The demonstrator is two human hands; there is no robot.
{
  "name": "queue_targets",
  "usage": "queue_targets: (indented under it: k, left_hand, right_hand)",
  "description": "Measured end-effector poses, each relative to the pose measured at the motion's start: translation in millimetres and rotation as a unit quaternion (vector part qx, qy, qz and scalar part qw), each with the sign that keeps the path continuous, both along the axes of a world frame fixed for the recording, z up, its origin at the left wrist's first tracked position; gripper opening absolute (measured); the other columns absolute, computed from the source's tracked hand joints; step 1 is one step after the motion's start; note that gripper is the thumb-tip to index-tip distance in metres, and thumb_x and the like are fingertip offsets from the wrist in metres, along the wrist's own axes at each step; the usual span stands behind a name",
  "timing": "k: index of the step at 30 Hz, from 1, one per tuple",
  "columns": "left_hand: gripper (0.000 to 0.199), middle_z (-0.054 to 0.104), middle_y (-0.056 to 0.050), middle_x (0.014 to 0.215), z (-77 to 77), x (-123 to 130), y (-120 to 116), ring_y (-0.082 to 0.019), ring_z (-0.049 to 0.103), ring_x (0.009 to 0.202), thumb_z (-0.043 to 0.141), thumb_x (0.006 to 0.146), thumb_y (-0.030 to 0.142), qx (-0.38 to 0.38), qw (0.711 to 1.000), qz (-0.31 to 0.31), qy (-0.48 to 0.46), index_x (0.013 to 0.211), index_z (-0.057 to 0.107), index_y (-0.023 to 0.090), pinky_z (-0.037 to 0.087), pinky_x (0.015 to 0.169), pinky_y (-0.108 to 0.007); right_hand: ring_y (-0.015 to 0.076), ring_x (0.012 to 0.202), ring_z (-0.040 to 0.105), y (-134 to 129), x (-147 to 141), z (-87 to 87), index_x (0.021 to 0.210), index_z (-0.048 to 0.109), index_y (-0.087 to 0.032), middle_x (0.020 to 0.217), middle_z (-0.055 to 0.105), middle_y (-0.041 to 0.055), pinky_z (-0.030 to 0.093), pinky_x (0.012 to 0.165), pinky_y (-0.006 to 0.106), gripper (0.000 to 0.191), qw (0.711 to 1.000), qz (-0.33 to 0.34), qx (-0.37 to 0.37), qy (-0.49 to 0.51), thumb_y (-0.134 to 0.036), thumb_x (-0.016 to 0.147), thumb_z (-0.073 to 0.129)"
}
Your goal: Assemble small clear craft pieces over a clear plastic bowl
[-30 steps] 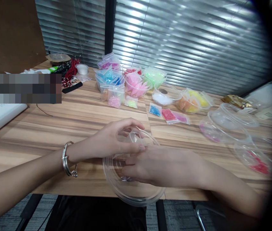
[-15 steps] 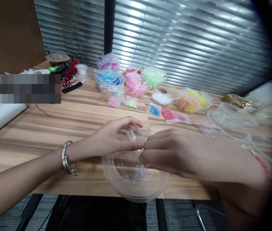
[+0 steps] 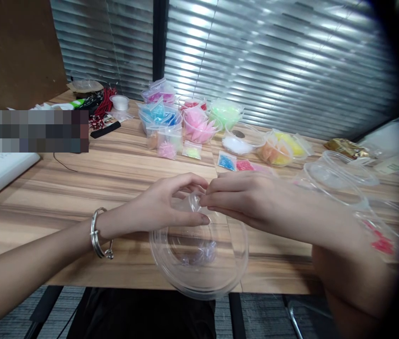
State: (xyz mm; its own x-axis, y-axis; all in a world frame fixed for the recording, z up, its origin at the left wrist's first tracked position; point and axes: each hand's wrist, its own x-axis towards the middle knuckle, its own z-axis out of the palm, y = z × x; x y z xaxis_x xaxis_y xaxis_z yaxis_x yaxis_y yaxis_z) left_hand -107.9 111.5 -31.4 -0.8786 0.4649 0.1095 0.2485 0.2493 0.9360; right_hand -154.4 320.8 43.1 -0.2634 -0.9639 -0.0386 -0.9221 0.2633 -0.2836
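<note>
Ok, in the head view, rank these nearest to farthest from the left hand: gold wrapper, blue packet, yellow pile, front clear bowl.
1. Front clear bowl, partly under the left hand.
2. Blue packet, beyond it, to the right.
3. Yellow pile, farther right.
4. Gold wrapper, far right.

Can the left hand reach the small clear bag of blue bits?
Probably yes: brown striped wooden tabletop shows between the left hand and that blue-filled clear bag, though the right hand is close.

The bowl (image 3: 202, 282) was clear, glossy plastic, and the worktop (image 3: 114, 188) had a smooth, wood-grained finish. The bangle (image 3: 95, 235) was polished metal; the blinds (image 3: 273, 61) bore a metallic sheen. The wrapper (image 3: 346, 148) looked like crinkled, shiny gold foil.
</note>
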Motion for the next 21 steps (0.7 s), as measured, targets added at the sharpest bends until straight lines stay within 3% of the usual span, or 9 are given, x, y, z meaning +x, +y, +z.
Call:
queue_targets:
  k: [6, 9, 12, 18, 21]
  left_hand:
    - [0.051, 0.058, -0.001, 0.128, -0.9, 1, 0, -0.017, 0.055, 0.119, 0.073, 0.077, 0.043, 0.0, 1.0, 0.011, -0.013, 0.121, 0.054, 0.026, 0.044, 0.104, -0.03]
    - [0.05, 0.058, -0.002, 0.127, -1.2, 1, 0, -0.018, 0.054, 0.12, 0.072, 0.078, 0.045, -0.003, 1.0, 0.014, -0.009, 0.121, 0.056, 0.026, 0.045, 0.104, -0.031]
    - [0.049, 0.059, -0.001, 0.126, -1.9, 0, 0, -0.017, 0.055, 0.119, 0.071, 0.078, 0.046, -0.005, 1.0, 0.015, -0.005, 0.12, 0.056, 0.027, 0.047, 0.1, -0.029]
    - [0.043, 0.06, 0.0, 0.122, -1.9, 0, 0, -0.016, 0.058, 0.115, 0.069, 0.08, 0.043, -0.002, 0.999, 0.023, -0.04, 0.118, 0.056, 0.028, 0.051, 0.093, -0.027]
    - [0.042, 0.06, 0.0, 0.121, -0.6, 0, 0, -0.015, 0.059, 0.112, 0.069, 0.081, 0.041, 0.009, 0.999, 0.021, -0.043, 0.119, 0.055, 0.028, 0.052, 0.09, -0.025]
  right_hand:
    - [0.0117, 0.078, 0.054, 7, 4, 11.2, 0.098, 0.066, -0.014, 0.089, 0.061, 0.0046, 0.037, 0.069, 0.025, 0.021, 0.998, -0.002, -0.047, 0.041, -0.02, 0.098, 0.046]
    - [0.0099, 0.079, 0.057, 6, 5, 13.4, 0.094, 0.067, -0.013, 0.087, 0.063, 0.004, 0.04, 0.071, 0.022, 0.02, 0.993, 0.078, -0.024, -0.087, -0.019, 0.097, 0.048]
    - [0.009, 0.079, 0.059, 1, 5, 4.8, 0.095, 0.068, -0.012, 0.085, 0.065, 0.0036, 0.043, 0.072, 0.02, 0.02, 0.967, 0.146, 0.051, -0.204, -0.019, 0.097, 0.048]
    - [0.0135, 0.085, 0.062, -11, 17, -16.3, 0.096, 0.068, -0.016, 0.093, 0.068, 0.0046, 0.046, 0.08, 0.024, 0.023, 0.988, 0.032, 0.082, -0.128, -0.014, 0.096, 0.045]
    - [0.015, 0.093, 0.062, -14, 21, -23.0, 0.101, 0.068, -0.016, 0.102, 0.068, 0.0063, 0.046, 0.085, 0.026, 0.023, 0.992, 0.04, 0.075, -0.092, -0.011, 0.094, 0.047]
